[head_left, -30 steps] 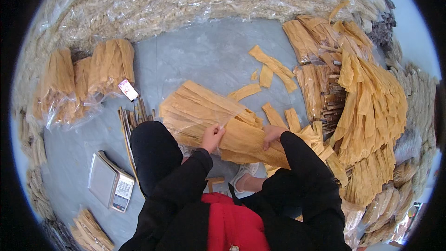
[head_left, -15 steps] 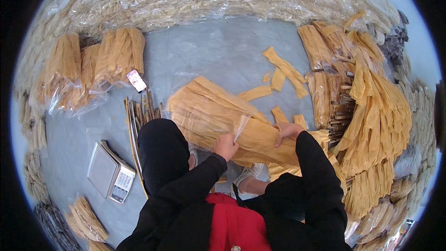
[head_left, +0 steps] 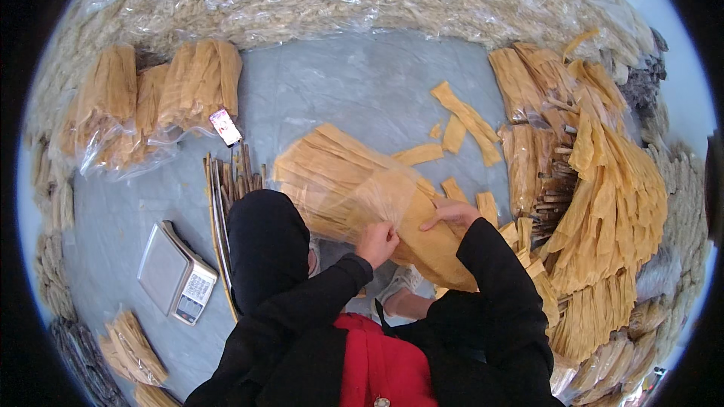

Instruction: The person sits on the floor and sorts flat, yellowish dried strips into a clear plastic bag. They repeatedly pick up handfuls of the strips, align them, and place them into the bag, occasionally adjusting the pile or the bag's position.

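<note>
Left hand [head_left: 377, 243] pinches clear plastic bag [head_left: 394, 190], fingers closed, seemingly tensioning film over yellow-brown sheet bundle [head_left: 437, 251], slanted beside left knee [head_left: 265, 230]. Right hand [head_left: 452, 212] at bundle's far edge, apparently steadying; grip unclear.

You're wearing blk sleeves [head_left: 498, 286] & red top [head_left: 385, 365]; your bundle [head_left: 320, 152] is showing golden tan w/ lengthwise streaks under clr plastic film [head_left: 377, 200]; flr [head_left: 347, 83] is looking gry-blue, scale [head_left: 162, 260] lt gry, far stacks [head_left: 332, 0] pale beige.
</note>
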The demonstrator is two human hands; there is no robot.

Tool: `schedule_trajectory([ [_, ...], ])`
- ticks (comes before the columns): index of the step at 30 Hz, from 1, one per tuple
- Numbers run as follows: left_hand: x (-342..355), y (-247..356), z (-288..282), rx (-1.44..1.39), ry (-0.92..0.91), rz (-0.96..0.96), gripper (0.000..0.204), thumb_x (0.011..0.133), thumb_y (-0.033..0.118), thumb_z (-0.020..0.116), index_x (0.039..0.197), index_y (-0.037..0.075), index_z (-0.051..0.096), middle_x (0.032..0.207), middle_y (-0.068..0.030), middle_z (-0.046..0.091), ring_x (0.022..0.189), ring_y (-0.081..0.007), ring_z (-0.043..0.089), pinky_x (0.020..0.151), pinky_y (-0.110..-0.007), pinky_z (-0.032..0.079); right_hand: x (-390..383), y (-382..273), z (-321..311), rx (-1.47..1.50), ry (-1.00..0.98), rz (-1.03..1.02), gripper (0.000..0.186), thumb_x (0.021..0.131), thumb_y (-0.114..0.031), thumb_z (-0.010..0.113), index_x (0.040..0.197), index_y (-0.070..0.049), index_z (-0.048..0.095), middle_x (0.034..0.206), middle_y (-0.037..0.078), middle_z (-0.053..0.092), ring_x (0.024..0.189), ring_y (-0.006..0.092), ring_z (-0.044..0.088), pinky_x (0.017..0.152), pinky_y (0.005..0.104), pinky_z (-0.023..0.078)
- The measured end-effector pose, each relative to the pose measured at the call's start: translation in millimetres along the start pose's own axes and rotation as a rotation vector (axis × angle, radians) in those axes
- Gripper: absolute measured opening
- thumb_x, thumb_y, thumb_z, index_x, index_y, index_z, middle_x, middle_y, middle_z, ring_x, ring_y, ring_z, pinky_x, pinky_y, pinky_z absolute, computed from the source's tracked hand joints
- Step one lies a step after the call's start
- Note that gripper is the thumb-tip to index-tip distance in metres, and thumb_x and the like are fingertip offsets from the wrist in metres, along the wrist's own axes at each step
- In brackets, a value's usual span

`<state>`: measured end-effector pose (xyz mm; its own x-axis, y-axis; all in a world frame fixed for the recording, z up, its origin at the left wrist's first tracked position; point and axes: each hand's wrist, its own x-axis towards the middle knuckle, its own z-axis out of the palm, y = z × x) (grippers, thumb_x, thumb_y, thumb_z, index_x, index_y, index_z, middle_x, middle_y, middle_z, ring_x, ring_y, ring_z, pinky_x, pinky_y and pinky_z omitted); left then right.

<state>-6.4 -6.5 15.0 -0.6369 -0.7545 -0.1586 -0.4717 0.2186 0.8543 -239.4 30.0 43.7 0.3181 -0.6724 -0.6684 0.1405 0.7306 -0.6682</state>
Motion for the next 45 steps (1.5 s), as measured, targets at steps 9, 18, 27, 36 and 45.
schedule_trajectory([
  [9, -5.6, 2.6, -2.1, -0.008, 0.042, -0.026, 0.012, 0.069, 0.013, 0.06, 0.069, 0.001, 0.057, 0.061, -0.017, 0.057, 0.059, -0.0319, 0.059, 0.054, -0.039, 0.045, 93.7, 27.7, 31.9, -1.037, 0.406, -0.295, 0.055, 0.06, -0.032, 0.074, 0.1, 0.0, 0.055, 0.091, 0.024, 0.059, 0.085, 0.0349, 0.058, 0.072, 0.0393, 0.045],
  [18, 1.2, -30.8, 2.7, -0.195, 0.061, -0.041, 0.014, 0.07, 0.011, 0.061, 0.066, -0.001, 0.054, 0.056, -0.0153, 0.054, 0.054, -0.0253, 0.056, 0.053, -0.035, 0.043, 7.6, 29.5, 1.4, -0.724, 1.458, -0.318, 0.047, 0.072, -0.039, 0.065, 0.105, -0.006, 0.059, 0.1, 0.02, 0.06, 0.096, 0.0327, 0.056, 0.081, 0.036, 0.044],
  [27, -6.6, -21.7, -10.5, -0.082, 0.006, -0.065, 0.012, 0.068, 0.013, 0.061, 0.065, 0.003, 0.055, 0.057, -0.0125, 0.056, 0.054, -0.0253, 0.057, 0.052, -0.035, 0.043, 10.5, 119.1, 5.2, 0.028, 1.114, -0.046, 0.056, 0.084, -0.044, 0.051, 0.118, 0.0, 0.047, 0.113, 0.02, 0.054, 0.109, 0.0311, 0.05, 0.087, 0.0366, 0.04],
  [36, -11.9, -22.5, -9.7, 0.028, 0.013, -0.01, 0.012, 0.067, 0.015, 0.06, 0.065, 0.003, 0.056, 0.06, -0.0141, 0.057, 0.059, -0.0303, 0.058, 0.053, -0.038, 0.044, 70.4, 91.3, 84.5, -0.209, 1.251, -0.107, 0.043, 0.085, -0.033, 0.051, 0.109, 0.002, 0.052, 0.103, 0.025, 0.057, 0.1, 0.0392, 0.052, 0.087, 0.0424, 0.039],
  [45, -7.1, -19.0, -8.4, -0.044, -0.051, 0.052, 0.014, 0.069, 0.016, 0.059, 0.067, 0.003, 0.055, 0.062, -0.0146, 0.057, 0.06, -0.0308, 0.057, 0.055, -0.038, 0.044, 49.3, 163.2, -37.3, 0.054, 1.278, -0.501, 0.045, 0.079, -0.025, 0.066, 0.114, 0.001, 0.054, 0.112, 0.012, 0.057, 0.087, 0.0153, 0.054, 0.071, 0.0309, 0.045],
])
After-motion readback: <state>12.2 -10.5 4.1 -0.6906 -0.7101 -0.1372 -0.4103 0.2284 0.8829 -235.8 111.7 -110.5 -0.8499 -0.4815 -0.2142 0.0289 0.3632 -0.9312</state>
